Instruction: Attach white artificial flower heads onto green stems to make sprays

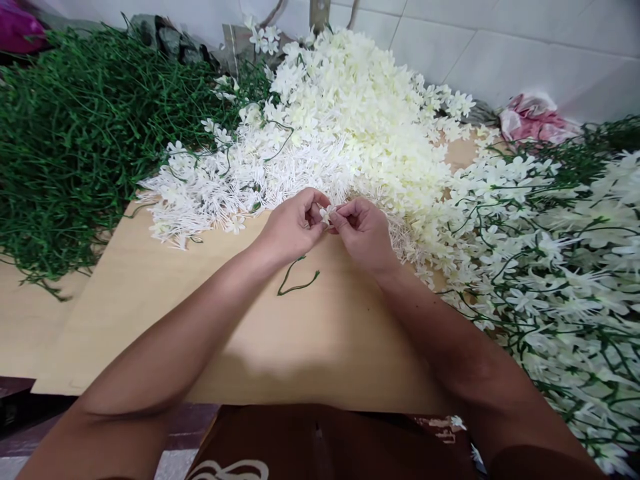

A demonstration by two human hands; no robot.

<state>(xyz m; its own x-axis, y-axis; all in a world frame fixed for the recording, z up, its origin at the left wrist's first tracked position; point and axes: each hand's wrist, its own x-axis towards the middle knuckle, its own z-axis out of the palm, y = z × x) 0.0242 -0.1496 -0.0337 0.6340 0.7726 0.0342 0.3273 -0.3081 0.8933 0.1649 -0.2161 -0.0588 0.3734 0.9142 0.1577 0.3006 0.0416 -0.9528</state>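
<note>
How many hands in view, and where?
2: the left hand and the right hand, meeting at a small white flower above the tan board. Some fingers are partly hidden; no other hands show.

White tiled wall (440,40) across the back — thin grout lines between large tiles, tan board (125,313) as tabletop, soft shadows (400,380) toward its near edge

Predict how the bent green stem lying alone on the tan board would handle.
The green stem is probably light, being so thin. Its sharp bend suggests it flexes yet may hold shape. Pushed across the tan board, that bent form would likely slide rather than roll.
</note>
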